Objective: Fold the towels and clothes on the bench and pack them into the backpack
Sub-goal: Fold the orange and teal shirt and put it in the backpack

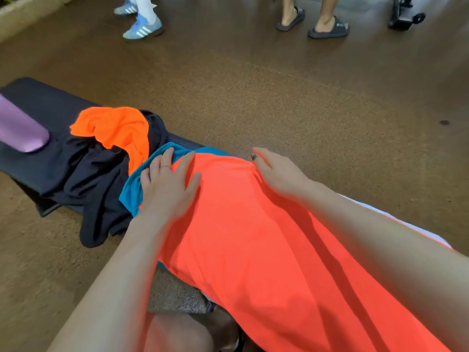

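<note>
Presently, a coral-red cloth (253, 237) is spread along the bench (38, 102), running from the centre toward five o'clock. The left hand (167, 184) is laid flat on its far end, fingers straight and spread, partly over a teal cloth (130, 191) beneath. The right hand (276, 174), at three o'clock of the left, is pressed on the same end; its fingertips seem tucked into the fabric, though a grip cannot be told. At ten o'clock an orange garment (114, 128) is heaped on black clothing (91, 179).
</note>
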Demonstrator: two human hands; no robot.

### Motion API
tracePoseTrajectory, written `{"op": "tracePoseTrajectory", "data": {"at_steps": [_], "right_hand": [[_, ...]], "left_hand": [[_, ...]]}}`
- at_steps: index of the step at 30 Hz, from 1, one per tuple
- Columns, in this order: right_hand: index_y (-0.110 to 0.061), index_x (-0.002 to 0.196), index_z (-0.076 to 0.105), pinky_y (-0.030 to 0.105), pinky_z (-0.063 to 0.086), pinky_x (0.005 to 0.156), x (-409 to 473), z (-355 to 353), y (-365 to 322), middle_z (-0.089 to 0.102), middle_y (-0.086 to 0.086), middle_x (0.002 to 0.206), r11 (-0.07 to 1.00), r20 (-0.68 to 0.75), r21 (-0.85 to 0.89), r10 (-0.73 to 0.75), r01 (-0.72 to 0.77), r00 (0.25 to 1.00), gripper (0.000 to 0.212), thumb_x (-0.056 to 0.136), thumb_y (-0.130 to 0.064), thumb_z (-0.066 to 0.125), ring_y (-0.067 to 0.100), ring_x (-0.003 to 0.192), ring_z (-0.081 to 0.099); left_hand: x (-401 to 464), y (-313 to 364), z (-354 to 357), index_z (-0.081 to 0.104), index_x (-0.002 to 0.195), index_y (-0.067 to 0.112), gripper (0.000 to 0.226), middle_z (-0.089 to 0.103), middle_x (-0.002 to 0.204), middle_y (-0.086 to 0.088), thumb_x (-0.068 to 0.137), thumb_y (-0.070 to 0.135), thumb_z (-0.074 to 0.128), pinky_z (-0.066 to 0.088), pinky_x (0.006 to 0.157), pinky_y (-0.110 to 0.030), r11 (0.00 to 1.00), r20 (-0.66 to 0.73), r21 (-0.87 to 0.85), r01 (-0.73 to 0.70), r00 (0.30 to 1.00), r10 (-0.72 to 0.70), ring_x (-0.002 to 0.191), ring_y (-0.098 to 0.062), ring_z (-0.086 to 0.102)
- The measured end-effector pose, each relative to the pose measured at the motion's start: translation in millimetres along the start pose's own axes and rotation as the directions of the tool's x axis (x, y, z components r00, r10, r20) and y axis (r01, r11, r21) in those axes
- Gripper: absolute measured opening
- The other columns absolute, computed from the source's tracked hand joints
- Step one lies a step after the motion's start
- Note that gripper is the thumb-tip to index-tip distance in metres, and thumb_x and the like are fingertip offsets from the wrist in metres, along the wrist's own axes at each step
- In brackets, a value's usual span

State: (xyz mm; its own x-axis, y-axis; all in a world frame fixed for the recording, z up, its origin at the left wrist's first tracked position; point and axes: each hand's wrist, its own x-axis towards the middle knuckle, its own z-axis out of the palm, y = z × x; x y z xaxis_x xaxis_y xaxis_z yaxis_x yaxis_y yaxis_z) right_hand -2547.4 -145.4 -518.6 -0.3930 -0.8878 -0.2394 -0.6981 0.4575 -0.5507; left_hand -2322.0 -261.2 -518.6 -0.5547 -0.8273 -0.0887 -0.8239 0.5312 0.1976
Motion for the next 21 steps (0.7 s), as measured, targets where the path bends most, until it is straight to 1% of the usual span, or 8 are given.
{"op": "tracePoseTrajectory", "data": {"at_steps": [2,4,6,9,13,15,17,21], "right_hand": [[-0.011,0.134,0.057,0.033,0.039,0.103,29.3,-7.3,-4.3,0.058,0.012,0.139,0.994,0.107,0.075,0.077,-0.085,0.991,0.039,0.108,-0.031,0.036,0.029,0.131,0.051],[-0.009,0.114,0.061,0.029,0.041,0.083,61.3,-7.1,-0.2,0.061,0.011,0.117,0.983,0.223,0.100,0.129,-0.155,0.966,0.029,0.107,-0.025,0.038,0.024,0.109,0.055],[-0.012,0.112,0.060,0.028,0.036,0.068,86.5,-5.1,8.7,0.062,0.008,0.108,0.961,0.334,0.136,0.186,-0.242,0.924,0.023,0.104,-0.026,0.042,0.021,0.091,0.055],[-0.024,0.123,0.062,0.032,0.033,0.072,106.8,1.9,20.5,0.070,-0.002,0.120,0.927,0.424,0.183,0.225,-0.326,0.877,0.029,0.098,-0.024,0.048,0.017,0.089,0.058],[-0.029,0.115,0.067,0.032,0.038,0.080,124.1,25.5,10.2,0.071,-0.005,0.108,0.837,0.440,0.438,0.119,-0.328,0.890,0.034,0.088,-0.015,0.053,0.011,0.085,0.060],[-0.017,0.127,0.065,0.016,0.046,0.067,127.4,33.9,1.4,0.067,0.005,0.107,0.780,0.415,0.540,0.079,-0.315,0.906,0.039,0.094,-0.004,0.049,0.010,0.077,0.058],[-0.004,0.132,0.060,0.009,0.045,0.055,126.9,35.1,1.8,0.063,0.011,0.108,0.746,0.406,0.594,0.046,-0.302,0.913,0.041,0.096,0.004,0.043,0.010,0.077,0.057],[-0.024,0.129,0.064,0.029,0.039,0.072,127.7,26.1,31.1,0.069,-0.002,0.117,0.811,0.502,0.458,0.101,-0.363,0.859,0.039,0.093,-0.021,0.050,0.015,0.095,0.064]], "left_hand": [[9.0,10.4,-3.7,0.048,0.145,0.029,0.047,0.035,0.156,-0.015,0.102,0.046,0.041,0.022,0.117,-0.053,0.998,-0.101,-0.046,-0.053,0.994,0.048,0.143,-0.036,0.030],[20.0,18.7,-4.7,0.054,0.142,0.020,0.048,0.044,0.151,-0.015,0.100,0.040,0.042,0.027,0.118,-0.052,0.989,-0.168,-0.040,-0.142,0.977,0.134,0.140,-0.036,0.038],[31.6,23.5,-3.4,0.050,0.146,0.016,0.046,0.044,0.154,-0.012,0.103,0.032,0.044,0.024,0.120,-0.050,0.987,-0.138,-0.014,-0.161,0.978,0.158,0.145,-0.032,0.035],[43.9,29.0,4.2,0.046,0.149,0.017,0.046,0.042,0.157,-0.006,0.105,0.029,0.043,0.018,0.123,-0.046,0.991,-0.070,0.021,-0.132,0.989,0.133,0.150,-0.026,0.029],[55.5,33.4,15.0,0.058,0.136,0.017,0.044,0.057,0.142,-0.006,0.100,0.034,0.037,0.027,0.118,-0.048,0.992,-0.061,0.032,-0.120,0.991,0.122,0.138,-0.029,0.044],[61.1,37.5,13.4,0.061,0.131,0.016,0.049,0.062,0.134,-0.007,0.095,0.039,0.037,0.031,0.115,-0.049,0.995,-0.090,0.021,-0.100,0.991,0.102,0.130,-0.031,0.050],[66.4,43.2,11.1,0.063,0.128,0.014,0.052,0.065,0.129,-0.010,0.094,0.043,0.038,0.035,0.111,-0.048,0.996,-0.108,0.033,-0.086,0.990,0.089,0.124,-0.033,0.053],[77.4,58.7,9.9,0.065,0.119,0.015,0.052,0.071,0.113,-0.011,0.095,0.046,0.031,0.037,0.102,-0.046,0.985,-0.045,0.137,-0.101,0.993,0.108,0.112,-0.034,0.058]]}}
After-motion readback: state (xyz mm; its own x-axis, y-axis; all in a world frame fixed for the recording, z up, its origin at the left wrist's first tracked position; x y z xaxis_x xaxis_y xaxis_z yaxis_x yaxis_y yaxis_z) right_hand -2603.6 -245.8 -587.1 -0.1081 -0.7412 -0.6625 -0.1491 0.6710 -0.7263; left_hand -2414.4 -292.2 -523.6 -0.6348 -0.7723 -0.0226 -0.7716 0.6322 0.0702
